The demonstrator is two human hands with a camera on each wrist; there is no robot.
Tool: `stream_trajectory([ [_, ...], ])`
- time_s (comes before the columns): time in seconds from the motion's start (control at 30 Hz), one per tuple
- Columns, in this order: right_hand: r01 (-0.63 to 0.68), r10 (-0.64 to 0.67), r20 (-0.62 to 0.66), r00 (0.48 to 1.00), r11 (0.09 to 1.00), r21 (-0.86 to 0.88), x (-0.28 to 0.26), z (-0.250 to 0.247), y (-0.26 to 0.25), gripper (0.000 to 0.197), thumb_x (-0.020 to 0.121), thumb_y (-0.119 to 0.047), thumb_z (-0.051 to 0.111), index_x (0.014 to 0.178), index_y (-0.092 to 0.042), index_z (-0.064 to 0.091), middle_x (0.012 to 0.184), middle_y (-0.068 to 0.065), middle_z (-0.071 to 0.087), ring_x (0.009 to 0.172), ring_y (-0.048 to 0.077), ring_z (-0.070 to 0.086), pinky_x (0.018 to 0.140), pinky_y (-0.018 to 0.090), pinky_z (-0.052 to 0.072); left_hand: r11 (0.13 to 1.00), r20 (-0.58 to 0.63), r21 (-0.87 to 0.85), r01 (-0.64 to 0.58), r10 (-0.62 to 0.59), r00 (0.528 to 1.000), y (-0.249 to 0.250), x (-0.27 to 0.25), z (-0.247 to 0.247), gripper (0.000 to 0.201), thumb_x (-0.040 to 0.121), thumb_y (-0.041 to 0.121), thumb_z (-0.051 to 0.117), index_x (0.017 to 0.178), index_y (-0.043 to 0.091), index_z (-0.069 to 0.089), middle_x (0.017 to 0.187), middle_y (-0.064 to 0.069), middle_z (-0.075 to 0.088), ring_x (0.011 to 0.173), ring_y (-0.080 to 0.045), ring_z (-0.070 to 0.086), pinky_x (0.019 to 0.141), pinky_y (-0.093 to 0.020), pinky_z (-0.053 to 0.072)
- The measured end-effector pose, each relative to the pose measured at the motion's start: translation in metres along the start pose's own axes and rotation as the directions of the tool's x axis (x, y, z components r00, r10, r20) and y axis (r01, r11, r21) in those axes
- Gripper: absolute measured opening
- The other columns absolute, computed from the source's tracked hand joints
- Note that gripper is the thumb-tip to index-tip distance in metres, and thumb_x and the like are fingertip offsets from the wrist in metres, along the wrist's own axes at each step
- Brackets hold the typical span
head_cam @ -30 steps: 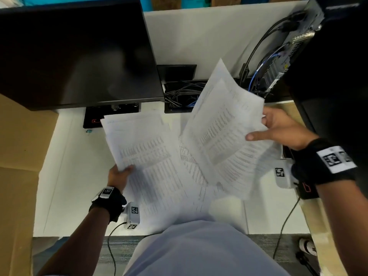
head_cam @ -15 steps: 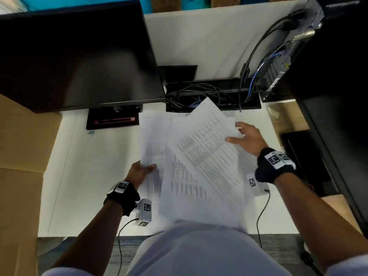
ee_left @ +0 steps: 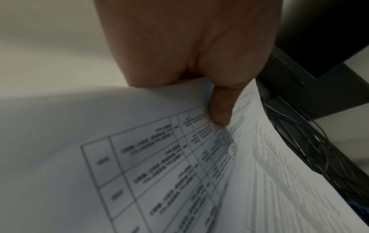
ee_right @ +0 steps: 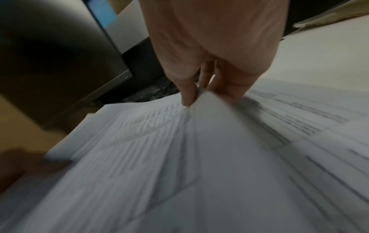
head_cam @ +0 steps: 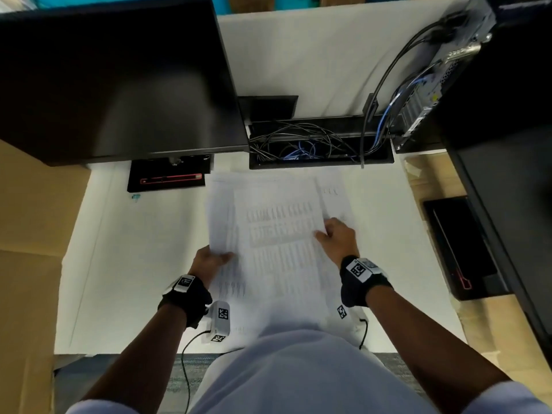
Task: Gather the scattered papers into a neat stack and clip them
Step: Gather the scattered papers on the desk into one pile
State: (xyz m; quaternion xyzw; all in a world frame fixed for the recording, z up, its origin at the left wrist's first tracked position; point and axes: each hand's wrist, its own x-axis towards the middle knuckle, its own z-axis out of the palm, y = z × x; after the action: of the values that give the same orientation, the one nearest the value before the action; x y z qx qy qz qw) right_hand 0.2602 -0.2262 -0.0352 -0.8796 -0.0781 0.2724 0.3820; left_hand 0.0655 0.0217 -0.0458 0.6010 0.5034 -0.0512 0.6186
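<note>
Two hands, left hand (head_cam: 209, 259) and right hand (head_cam: 337, 239), now pinch overlapped printed sheets (head_cam: 277, 243) between our fingers; previously fanned apart, nearly stacked.

I'm looking at an office workstation. Beyond my left hand (head_cam: 209, 261) a large black flat monitor (head_cam: 119, 82) stands over the white desk top (head_cam: 119, 264) on a black stand base with a red stripe (head_cam: 168, 177). Ahead of my right hand (head_cam: 336, 239) a black recessed cable tray (head_cam: 319, 144) holds tangled black and blue wires, and further right a black desktop computer tower (head_cam: 442, 70) has cables plugged in. Between my hands lie white printed sheets with tables (head_cam: 277, 234).
</note>
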Motion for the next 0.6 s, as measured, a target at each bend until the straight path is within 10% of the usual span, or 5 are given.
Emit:
stream_trajectory([
  [0.13,0.085,-0.093,0.251,0.964,0.995,0.043,-0.025,0.023,-0.003,0.014,0.094,-0.021,0.060,0.108,-0.020,0.061,0.076,-0.022,0.050,0.067,-0.006,0.047,0.065,0.012,0.038,0.991,-0.013,-0.133,0.027,-0.029,1.000,-0.006,-0.002,-0.004,0.055,0.061,0.047,0.080,0.103,0.012,0.073,0.102,-0.008,0.076,0.098,-0.031,0.070,0.093,-0.049,0.053],
  [0.27,0.156,-0.137,0.399,0.907,0.988,-0.017,-0.035,0.041,-0.011,0.029,0.097,-0.033,0.054,0.113,-0.011,0.065,0.086,0.000,0.068,0.071,0.009,0.059,0.077,0.029,0.053,0.999,0.036,-0.044,-0.016,0.017,0.999,-0.004,-0.007,-0.007,0.064,0.049,0.032,0.093,0.105,0.008,0.073,0.106,-0.012,0.076,0.098,-0.031,0.071,0.090,-0.046,0.055],
  [0.43,0.201,-0.210,-0.088,0.974,0.974,-0.106,-0.009,0.017,0.002,0.020,0.086,-0.022,0.066,0.103,-0.012,0.065,0.114,0.009,0.061,0.105,0.026,0.060,0.095,0.032,0.048,0.997,-0.145,-0.047,-0.066,0.059,0.988,-0.002,-0.006,-0.025,0.041,0.057,0.004,0.086,0.096,0.003,0.071,0.091,-0.016,0.071,0.088,-0.029,0.066,0.089,-0.046,0.054],
  [0.5,0.131,-0.175,-0.172,0.969,0.962,-0.242,0.007,-0.001,0.013,0.056,0.079,-0.033,0.073,0.127,-0.011,0.052,0.145,0.016,0.038,0.134,0.034,0.038,0.110,0.038,0.034,0.997,-0.175,-0.033,-0.063,0.056,0.983,-0.005,-0.007,-0.033,0.045,0.061,0.002,0.086,0.103,0.003,0.070,0.099,-0.017,0.071,0.092,-0.029,0.066,0.091,-0.045,0.052],
  [0.6,0.090,-0.086,0.029,0.996,0.897,-0.433,0.025,-0.017,0.027,0.119,0.062,-0.066,0.076,0.151,-0.017,0.015,0.162,0.014,-0.004,0.150,0.033,-0.005,0.119,0.046,0.004,0.998,-0.178,-0.040,-0.040,0.032,0.983,-0.015,-0.008,-0.041,0.045,0.068,-0.003,0.082,0.111,0.002,0.068,0.105,-0.017,0.071,0.099,-0.032,0.067,0.096,-0.046,0.051],
])
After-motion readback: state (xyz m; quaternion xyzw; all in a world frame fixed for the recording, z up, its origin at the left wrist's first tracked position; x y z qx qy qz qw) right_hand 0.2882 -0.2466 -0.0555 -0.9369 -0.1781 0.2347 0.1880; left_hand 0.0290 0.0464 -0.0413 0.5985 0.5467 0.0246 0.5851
